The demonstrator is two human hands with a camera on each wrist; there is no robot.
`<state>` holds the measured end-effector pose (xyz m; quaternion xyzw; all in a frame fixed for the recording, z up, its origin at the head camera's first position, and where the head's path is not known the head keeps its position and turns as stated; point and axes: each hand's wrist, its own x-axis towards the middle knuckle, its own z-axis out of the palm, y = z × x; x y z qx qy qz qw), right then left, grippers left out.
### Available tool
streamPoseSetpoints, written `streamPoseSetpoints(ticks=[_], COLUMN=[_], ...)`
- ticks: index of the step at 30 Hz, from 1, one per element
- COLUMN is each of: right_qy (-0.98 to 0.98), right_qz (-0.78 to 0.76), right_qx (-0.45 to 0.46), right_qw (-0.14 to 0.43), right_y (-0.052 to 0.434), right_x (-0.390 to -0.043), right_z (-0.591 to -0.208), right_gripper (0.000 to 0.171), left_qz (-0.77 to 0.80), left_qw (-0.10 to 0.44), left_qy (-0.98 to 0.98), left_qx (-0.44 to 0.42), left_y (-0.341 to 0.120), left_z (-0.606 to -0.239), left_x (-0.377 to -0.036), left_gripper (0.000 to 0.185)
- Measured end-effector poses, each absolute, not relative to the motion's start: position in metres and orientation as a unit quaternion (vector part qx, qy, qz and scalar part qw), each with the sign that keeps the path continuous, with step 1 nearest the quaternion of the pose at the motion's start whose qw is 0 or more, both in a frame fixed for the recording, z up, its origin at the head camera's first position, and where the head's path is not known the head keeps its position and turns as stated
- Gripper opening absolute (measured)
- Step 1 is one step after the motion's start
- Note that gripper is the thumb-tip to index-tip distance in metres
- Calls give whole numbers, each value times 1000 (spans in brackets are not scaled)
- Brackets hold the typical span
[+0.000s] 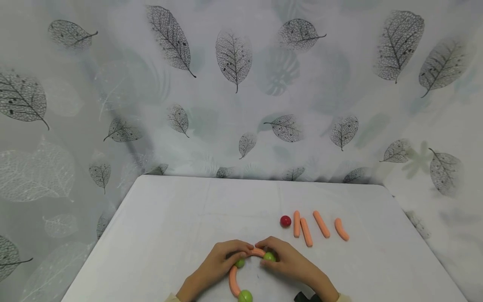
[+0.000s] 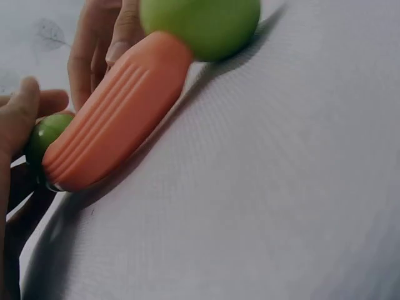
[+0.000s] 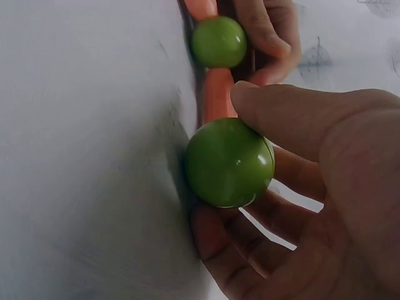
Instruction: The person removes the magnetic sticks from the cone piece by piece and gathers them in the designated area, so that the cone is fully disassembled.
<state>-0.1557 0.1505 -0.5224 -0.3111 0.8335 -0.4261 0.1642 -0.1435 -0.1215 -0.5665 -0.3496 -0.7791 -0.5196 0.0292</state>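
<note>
Both hands meet over the curved chain at the table's near edge: right hand pinches a green ball, left hand apparently pinches the neighbouring ball; orange link spans them crosswise, loose sticks farther right.

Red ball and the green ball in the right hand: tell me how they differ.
The red ball lies free on the table beside four loose orange sticks, untouched; the green ball is pinched by the right hand and joins an orange stick. Red looks slightly smaller. Both are glossy and round.
</note>
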Motion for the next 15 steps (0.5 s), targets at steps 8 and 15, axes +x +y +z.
streamPoseSetpoints(ticks=[8,15], right_qy=[842,854], right_qz=[-420,-408], right_qx=[-302,-291], right_qw=[153,140], right_y=[147,147], right_x=[-152,-152], right_z=[-521,-521], right_gripper=[36,31], left_qz=[-491,-450], left_qw=[51,41], left_qy=[-799,-822], left_qx=[-343,-347], left_y=[-121,-120], left_z=[-566,-565], left_x=[-141,-139], left_gripper=[14,18])
